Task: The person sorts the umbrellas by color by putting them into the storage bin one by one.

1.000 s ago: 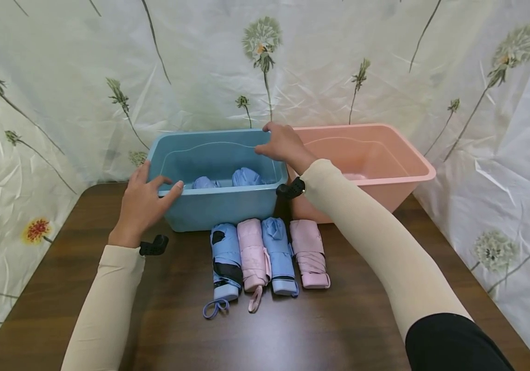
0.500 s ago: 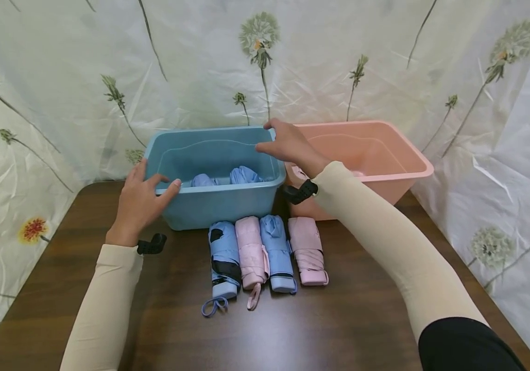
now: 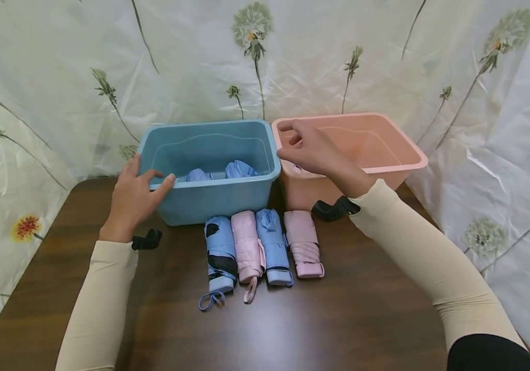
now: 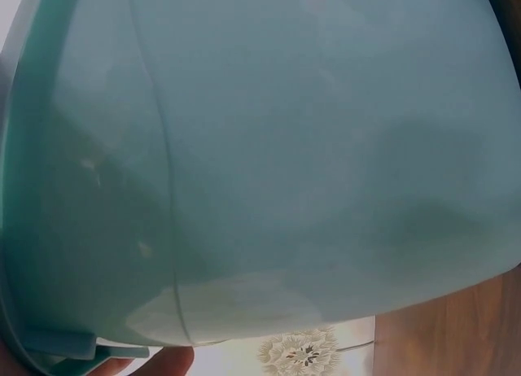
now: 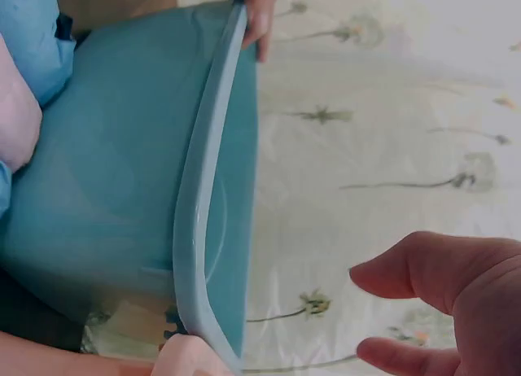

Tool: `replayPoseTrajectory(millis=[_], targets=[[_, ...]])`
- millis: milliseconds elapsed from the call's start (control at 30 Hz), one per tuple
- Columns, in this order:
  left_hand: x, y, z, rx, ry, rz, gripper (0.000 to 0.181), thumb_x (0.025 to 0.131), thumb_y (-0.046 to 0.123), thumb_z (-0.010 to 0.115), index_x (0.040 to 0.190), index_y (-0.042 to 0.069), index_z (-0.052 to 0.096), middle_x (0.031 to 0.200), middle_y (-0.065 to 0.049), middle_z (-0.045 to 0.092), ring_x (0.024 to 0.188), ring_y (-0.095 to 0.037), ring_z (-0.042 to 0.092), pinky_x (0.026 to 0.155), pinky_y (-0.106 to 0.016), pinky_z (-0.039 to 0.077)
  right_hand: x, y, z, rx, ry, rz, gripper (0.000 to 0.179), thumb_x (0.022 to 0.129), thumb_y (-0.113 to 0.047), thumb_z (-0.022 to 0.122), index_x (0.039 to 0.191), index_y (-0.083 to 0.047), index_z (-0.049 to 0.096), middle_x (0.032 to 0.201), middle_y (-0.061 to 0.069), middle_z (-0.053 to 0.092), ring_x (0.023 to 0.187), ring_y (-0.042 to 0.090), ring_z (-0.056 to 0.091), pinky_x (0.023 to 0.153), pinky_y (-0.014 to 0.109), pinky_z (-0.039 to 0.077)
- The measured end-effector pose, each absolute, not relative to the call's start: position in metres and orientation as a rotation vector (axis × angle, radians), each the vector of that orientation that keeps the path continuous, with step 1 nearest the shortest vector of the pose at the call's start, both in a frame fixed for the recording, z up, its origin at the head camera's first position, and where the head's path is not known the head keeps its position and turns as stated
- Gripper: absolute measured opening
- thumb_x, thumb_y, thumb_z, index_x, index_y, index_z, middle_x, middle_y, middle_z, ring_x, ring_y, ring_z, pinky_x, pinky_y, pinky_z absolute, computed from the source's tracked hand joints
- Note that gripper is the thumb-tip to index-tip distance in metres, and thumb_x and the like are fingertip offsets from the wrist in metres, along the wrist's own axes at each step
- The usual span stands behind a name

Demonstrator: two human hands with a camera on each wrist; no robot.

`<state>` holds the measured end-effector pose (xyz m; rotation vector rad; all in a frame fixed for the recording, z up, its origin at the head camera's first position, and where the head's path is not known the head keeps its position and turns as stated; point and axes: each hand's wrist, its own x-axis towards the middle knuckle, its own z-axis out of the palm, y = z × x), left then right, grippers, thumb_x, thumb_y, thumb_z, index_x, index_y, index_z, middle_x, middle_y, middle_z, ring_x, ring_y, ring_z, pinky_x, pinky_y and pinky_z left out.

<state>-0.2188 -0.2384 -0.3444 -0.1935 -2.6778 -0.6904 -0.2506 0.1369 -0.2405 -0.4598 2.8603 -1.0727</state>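
Observation:
In the head view my left hand (image 3: 134,198) rests on the front left corner of a blue plastic tub (image 3: 214,201), its fingers fairly straight along the rim. Two rolled blue bundles, one a blue bundle (image 3: 240,169), lie inside. My right hand (image 3: 313,149) hovers over the left end of a pink plastic tub (image 3: 353,123), thumb and fingers apart and holding nothing. In the right wrist view, the thumb (image 5: 407,270) is apart from the blue tub's rim. Before the tubs lie folded umbrellas side by side: a blue umbrella (image 3: 220,250), a pink umbrella (image 3: 248,247), another blue umbrella (image 3: 272,247) and another pink umbrella (image 3: 303,245).
Both tubs stand next to each other at the back of a dark wooden table (image 3: 246,340). A flower-printed curtain (image 3: 190,62) hangs close behind them. Part of something pale pink (image 3: 296,169) shows inside the pink tub, mostly hidden by my right hand.
My right hand has moved from the blue tub's back right corner rightward over the pink tub. My left hand stays at the blue tub's corner. The head view has shifted slightly.

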Motion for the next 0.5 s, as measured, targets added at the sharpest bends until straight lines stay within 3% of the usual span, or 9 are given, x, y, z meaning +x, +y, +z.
replayPoseTrajectory(millis=[500], targets=[[-0.217,-0.237,-0.342,-0.2,-2.666,-0.701,0.059,0.093,0.057,0.048,0.106,0.003,0.069,0.156,-0.023,0.021,0.141,-0.047,0.019,0.101,-0.071,0.023,-0.203,0.171,-0.253,-0.613,2.989,-1.067,0.056,0.087,-0.024,0.068,0.138,-0.012,0.049,0.117,0.016,0.057,0.099,0.03,0.058,0.079,0.045,0.052]])
